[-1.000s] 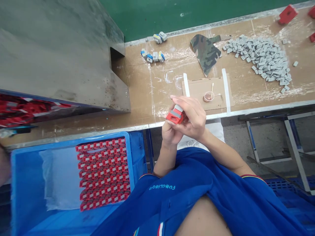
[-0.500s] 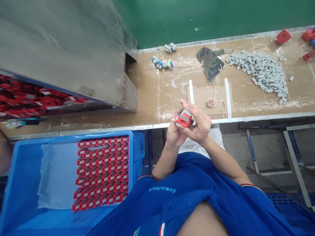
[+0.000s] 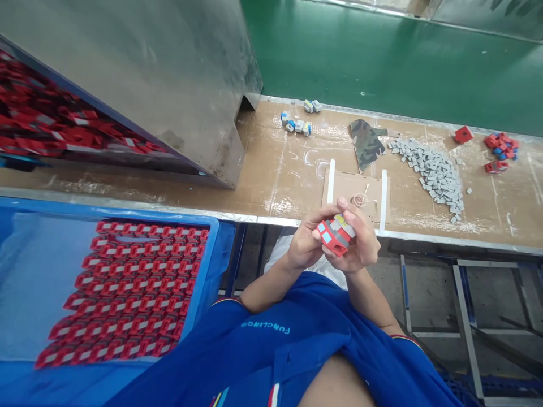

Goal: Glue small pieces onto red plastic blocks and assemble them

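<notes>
A green floor [image 3: 360, 56] and a dull steel cabinet [image 3: 148, 73] fill the upper part of the view, with a long cardboard-covered tabletop [image 3: 263, 186] running across the middle. Below its near edge, on the left, sits a blue crate [image 3: 214, 240] holding neat rows of red-and-white pieces [image 3: 127, 294] on a sheet of clear plastic. Further along the tabletop lie a heap of small gray pieces [image 3: 435, 175], a camouflage cloth [image 3: 367, 144], a few blue-and-white pieces [image 3: 294, 125], and a cluster of red-and-blue pieces [image 3: 500, 147] at the far right. A cardboard pad [image 3: 352, 192] with a loop of thin cord [image 3: 360, 199] lies just beyond the hands, which are raised over the person's blue shirt [image 3: 297, 333], off the tabletop. The left hand [image 3: 303, 246] and right hand [image 3: 360, 249] are both closed around a red block [image 3: 335, 237] with gray and yellow inserts, fingers wrapped on either side and holding it between them. The work in hand looks like checking or seating those inserts; the next move seems to call for a steady grip and a firm press, though the fit itself is hidden by the fingers.
</notes>
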`<state>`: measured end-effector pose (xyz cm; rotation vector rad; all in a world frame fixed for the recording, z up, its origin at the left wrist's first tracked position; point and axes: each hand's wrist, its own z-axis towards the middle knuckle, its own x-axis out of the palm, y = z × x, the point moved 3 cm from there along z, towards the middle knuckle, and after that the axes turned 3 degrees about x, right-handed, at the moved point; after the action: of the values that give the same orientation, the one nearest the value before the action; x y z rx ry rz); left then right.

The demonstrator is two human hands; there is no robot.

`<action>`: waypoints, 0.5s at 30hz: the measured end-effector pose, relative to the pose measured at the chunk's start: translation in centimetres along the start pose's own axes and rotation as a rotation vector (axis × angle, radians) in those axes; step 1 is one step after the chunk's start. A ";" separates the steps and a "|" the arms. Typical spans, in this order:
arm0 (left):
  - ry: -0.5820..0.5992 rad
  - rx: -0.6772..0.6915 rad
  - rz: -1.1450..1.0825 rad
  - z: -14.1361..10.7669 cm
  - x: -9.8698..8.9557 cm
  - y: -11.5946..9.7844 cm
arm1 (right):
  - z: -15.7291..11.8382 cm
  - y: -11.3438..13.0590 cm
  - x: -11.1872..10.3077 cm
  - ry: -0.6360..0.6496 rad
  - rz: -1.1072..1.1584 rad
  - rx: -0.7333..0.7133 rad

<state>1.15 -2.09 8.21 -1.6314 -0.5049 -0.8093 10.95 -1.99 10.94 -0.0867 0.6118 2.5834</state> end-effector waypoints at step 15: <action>-0.143 -0.038 -0.119 1.4 -2.5 0.6 | -0.8 -1.7 2.5 0.081 -0.013 0.029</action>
<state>0.24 -0.61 5.89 -1.7150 -0.6969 -0.7976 9.54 0.09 9.11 -0.1860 0.6760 2.5681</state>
